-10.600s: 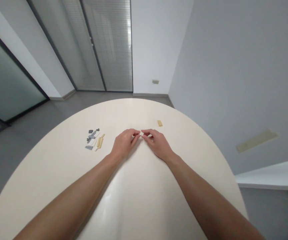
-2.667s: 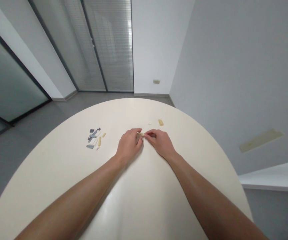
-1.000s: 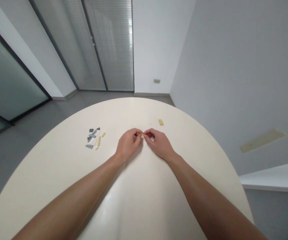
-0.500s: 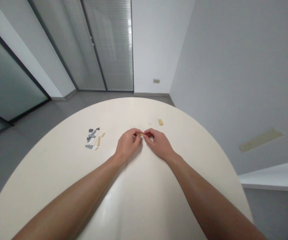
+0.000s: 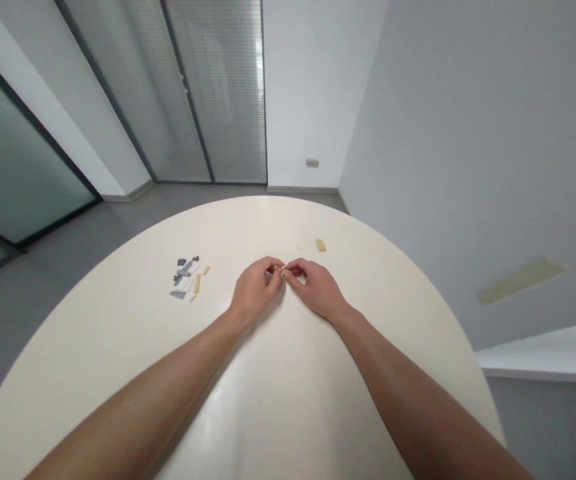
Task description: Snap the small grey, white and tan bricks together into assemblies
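Over the middle of the white table, my left hand (image 5: 259, 285) and my right hand (image 5: 315, 287) meet at their fingertips. Both pinch a tiny yellowish piece (image 5: 283, 269), probably a toy building brick, though the fingers cover most of it. Just beyond my right hand lie a flat yellow brick (image 5: 321, 245) and a small white piece (image 5: 299, 247). To the left of my left hand is a loose group of small parts: a long yellow brick (image 5: 197, 284), a short yellow one (image 5: 207, 271), grey pieces (image 5: 183, 273), a dark piece (image 5: 181, 262) and white bits.
The round white table (image 5: 118, 320) has its curved far edge before a glass partition (image 5: 218, 100) with blinds. A grey wall (image 5: 468, 133) stands on the right. Grey floor shows around the table.
My right fingertips have shifted very slightly left against the piece, covering more of it. My left hand and the loose parts stay where they were.
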Action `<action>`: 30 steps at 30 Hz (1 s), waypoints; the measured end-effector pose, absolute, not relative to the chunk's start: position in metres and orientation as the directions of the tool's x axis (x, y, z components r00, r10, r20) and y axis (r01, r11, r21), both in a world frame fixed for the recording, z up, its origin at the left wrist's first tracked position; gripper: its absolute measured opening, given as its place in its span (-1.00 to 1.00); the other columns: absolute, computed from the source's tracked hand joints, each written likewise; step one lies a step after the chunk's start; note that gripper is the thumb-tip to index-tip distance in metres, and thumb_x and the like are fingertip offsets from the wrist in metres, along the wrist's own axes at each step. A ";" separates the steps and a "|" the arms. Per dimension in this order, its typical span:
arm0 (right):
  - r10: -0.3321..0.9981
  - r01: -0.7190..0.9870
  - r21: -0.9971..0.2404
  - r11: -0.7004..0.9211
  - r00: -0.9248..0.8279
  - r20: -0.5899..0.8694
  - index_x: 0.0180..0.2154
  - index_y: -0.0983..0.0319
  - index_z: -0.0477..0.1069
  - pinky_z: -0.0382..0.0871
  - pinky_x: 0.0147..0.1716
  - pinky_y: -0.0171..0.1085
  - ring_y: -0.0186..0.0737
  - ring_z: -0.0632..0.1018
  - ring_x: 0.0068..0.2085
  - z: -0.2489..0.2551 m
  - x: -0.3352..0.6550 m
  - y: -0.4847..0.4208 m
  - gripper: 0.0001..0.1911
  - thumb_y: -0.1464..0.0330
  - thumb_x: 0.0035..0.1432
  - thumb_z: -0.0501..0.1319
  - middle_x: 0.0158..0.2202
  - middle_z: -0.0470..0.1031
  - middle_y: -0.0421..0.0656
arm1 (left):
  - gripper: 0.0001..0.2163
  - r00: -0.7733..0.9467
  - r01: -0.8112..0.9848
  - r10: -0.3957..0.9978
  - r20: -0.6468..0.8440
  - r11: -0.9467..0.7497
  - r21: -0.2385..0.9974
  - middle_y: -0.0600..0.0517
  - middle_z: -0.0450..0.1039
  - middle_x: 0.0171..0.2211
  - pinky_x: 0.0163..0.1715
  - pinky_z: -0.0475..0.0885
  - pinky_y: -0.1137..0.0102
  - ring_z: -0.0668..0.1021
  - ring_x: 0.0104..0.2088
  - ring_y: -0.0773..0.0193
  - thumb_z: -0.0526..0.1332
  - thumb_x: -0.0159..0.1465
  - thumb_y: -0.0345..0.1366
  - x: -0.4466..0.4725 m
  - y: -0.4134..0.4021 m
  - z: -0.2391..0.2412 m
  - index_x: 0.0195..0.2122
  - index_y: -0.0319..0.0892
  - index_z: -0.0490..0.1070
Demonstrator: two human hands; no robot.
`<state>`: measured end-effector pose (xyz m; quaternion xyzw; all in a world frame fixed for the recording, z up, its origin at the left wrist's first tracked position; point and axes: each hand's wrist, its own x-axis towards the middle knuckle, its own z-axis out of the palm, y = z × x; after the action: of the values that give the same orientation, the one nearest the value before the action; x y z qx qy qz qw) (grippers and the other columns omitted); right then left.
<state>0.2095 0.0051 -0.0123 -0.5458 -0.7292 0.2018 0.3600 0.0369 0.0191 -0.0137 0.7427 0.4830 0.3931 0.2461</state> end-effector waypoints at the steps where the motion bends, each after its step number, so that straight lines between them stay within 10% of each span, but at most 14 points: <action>1: 0.941 0.651 -0.687 0.322 -0.144 0.305 -0.17 0.15 0.51 0.41 -0.13 -0.22 -0.21 0.58 -0.19 -0.012 0.210 0.005 -0.88 0.29 0.29 0.23 -0.23 0.61 -0.15 | -0.85 0.225 0.521 0.910 0.348 -0.414 0.746 0.02 0.61 -0.21 -0.14 0.48 0.29 0.59 -0.22 0.22 0.16 0.33 -0.33 0.037 0.019 -0.014 -0.15 -0.11 0.52; 30: 0.939 0.675 -0.662 0.327 -0.151 0.310 -0.19 0.16 0.51 0.38 -0.15 -0.23 -0.20 0.57 -0.19 -0.013 0.209 0.005 -0.90 0.31 0.28 0.24 -0.24 0.61 -0.16 | -0.84 0.230 0.460 0.894 0.384 -0.447 0.767 -0.02 0.60 -0.19 -0.16 0.52 0.28 0.61 -0.23 0.22 0.16 0.34 -0.32 0.037 0.019 -0.013 -0.09 -0.12 0.48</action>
<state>0.2085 0.0052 -0.0127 -0.5490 -0.7349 0.1880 0.3510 0.0371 0.0188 -0.0132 0.7403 0.4573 0.4192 0.2592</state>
